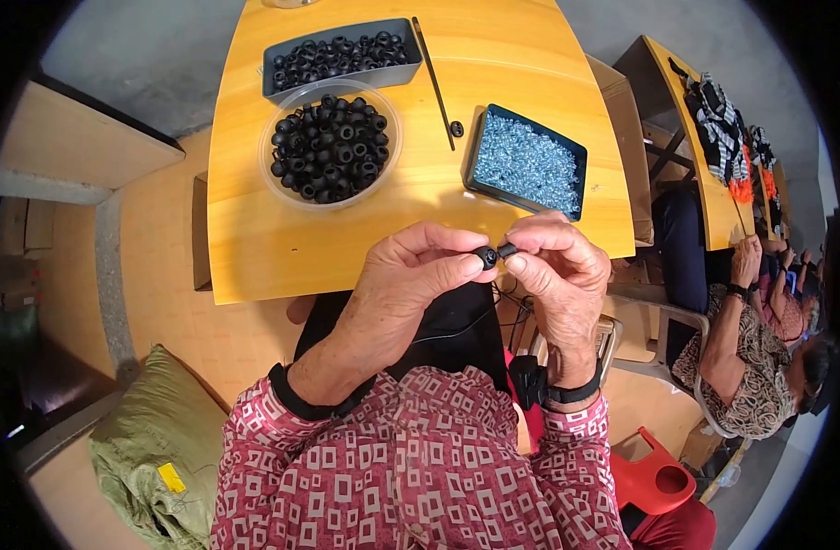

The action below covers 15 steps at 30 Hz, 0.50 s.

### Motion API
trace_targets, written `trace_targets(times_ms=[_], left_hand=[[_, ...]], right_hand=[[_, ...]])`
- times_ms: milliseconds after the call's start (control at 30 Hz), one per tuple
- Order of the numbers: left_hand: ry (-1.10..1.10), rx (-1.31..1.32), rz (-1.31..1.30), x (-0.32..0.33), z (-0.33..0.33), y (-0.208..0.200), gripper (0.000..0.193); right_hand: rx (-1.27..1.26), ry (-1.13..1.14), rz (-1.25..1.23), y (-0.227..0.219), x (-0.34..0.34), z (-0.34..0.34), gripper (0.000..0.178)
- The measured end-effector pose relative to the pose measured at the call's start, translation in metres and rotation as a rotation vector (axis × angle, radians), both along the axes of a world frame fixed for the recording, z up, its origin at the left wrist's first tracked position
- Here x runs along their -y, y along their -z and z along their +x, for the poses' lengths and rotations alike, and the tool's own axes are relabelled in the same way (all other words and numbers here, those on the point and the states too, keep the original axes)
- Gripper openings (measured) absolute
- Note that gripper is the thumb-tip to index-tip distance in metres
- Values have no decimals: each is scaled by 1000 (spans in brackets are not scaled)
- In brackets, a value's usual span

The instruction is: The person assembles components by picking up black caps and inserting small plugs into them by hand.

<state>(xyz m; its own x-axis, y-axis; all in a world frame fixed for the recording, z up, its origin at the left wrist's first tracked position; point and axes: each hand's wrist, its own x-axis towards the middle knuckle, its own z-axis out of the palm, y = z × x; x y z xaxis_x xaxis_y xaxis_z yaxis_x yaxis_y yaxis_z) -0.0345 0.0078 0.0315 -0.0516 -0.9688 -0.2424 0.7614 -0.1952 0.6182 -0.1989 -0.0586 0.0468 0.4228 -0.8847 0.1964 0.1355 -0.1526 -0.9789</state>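
Between the thumb and fingers of my left hand is a round black bead with a hole in it. A small black cylindrical piece is pinched in my right hand. The two pieces meet or nearly meet end to end over the table's near edge; I cannot tell if they touch. Beyond my left hand stands a clear round bowl heaped with black beads. Beyond my right hand sits a dark tray filled with small clear bluish pieces.
A grey tray of black pieces stands behind the bowl on the yellow table. A thin black stick lies near a loose black bead. At left is a green sack; at right, a seated person and a red stool.
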Motion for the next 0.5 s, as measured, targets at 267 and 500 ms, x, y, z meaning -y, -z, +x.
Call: trace_targets(times_ms=[267, 500], left_hand=[[-2, 6, -13, 0, -4, 0, 17], [0, -26, -18, -1, -5, -2, 17]], right_hand=[[-26, 23, -105, -1, -1, -8, 20], [-255, 79, -441, -9, -1, -8, 23]])
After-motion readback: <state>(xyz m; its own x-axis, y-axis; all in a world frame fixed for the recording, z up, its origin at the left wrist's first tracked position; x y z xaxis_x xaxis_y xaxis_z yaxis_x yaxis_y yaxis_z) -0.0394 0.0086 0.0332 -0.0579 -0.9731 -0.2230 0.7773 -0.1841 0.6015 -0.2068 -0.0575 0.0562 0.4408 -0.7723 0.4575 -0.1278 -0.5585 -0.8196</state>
